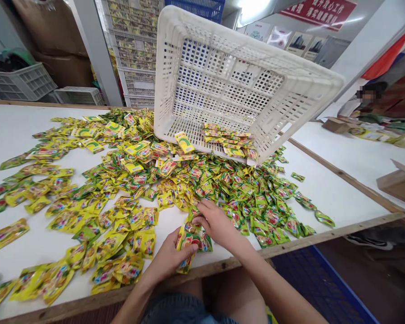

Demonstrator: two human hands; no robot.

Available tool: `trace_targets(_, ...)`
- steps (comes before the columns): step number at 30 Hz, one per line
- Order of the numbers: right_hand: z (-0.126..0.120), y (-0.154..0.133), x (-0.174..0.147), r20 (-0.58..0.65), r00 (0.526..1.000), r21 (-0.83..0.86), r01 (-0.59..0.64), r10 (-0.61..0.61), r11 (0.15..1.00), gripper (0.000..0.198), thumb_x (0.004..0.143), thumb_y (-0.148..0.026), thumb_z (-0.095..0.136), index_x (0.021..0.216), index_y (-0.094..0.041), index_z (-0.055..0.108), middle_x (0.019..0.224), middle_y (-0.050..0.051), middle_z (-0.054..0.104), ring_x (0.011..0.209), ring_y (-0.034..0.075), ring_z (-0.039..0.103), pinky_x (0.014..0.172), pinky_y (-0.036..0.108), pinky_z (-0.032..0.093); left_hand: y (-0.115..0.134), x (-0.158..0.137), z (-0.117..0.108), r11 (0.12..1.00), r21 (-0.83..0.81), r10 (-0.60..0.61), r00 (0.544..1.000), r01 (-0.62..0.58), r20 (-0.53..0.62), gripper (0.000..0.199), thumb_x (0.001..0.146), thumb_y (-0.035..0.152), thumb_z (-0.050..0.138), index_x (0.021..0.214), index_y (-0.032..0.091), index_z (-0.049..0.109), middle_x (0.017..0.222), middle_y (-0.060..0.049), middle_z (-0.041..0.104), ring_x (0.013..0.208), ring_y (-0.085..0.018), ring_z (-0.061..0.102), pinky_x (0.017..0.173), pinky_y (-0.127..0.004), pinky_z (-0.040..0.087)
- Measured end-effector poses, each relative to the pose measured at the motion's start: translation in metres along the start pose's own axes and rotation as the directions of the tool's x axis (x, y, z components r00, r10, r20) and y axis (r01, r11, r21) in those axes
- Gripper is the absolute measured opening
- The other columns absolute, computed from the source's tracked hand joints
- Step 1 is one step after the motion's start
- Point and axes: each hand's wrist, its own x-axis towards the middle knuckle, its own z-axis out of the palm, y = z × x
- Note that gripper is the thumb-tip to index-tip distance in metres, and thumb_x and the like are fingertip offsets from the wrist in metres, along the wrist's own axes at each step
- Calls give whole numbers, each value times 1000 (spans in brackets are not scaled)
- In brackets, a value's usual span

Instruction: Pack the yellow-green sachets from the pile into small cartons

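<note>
Near the table's front edge, my left hand [172,256] is closed around a small yellow-and-green candy box [189,240] with a red fruit picture, the thumb across its front. Just to the right and above, my right hand [216,220] has its fingers bent over a small green candy packet [193,212] at the top of the box. Whether that packet is partly inside the box, I cannot tell. Loose yellow candy packets [111,243] spread to the left of my hands. Green candy packets [266,209] are heaped to the right, several close to my right wrist.
A white plastic crate [168,67] lies tipped on its side behind the heap, with several flat candy boxes [226,139] in it. More flat boxes [138,148] lie on the heap. Wooden strips [344,173] edge the table. A person [354,105] is at the far right.
</note>
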Motion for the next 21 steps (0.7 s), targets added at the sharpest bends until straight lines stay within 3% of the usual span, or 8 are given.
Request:
trace_targets(5,6,-7,-5,3,998,3,63,-63,998,5,82,-19,55,78,-18,51,87,5,52,85,20,46,73,30,39,-6,2,0,1000,20,24,999,-23,-33,36,71,33,65,101,13,59,88,-6,67,80,-22,58,72,-27,46)
trace_targets(9,4,-10,-8,4,997,-44,73,-73,996,7,81,-25,57,79,-19,54,91,7,53,89,22,45,77,34,37,-5,1,2,996,50,71,997,-68,-41,34,73,31,64,101,14,60,91,-5,67,85,-22,57,76,-26,44)
trace_targets(13,3,-11,-7,-60,998,-124,7,-15,992,14,83,-30,55,90,-18,53,91,7,55,87,23,47,76,35,34,-1,0,3,991,116,66,997,-60,-49,33,73,33,62,100,14,61,88,-4,68,79,-20,58,73,-25,45)
trace_targets(21,8,-15,-11,-28,999,-4,30,-30,1000,11,81,-26,59,88,-19,55,89,5,58,89,22,47,77,35,32,-7,0,3,991,85,112,993,-108,-44,29,75,31,60,98,13,59,87,-4,65,81,-19,55,75,-27,43)
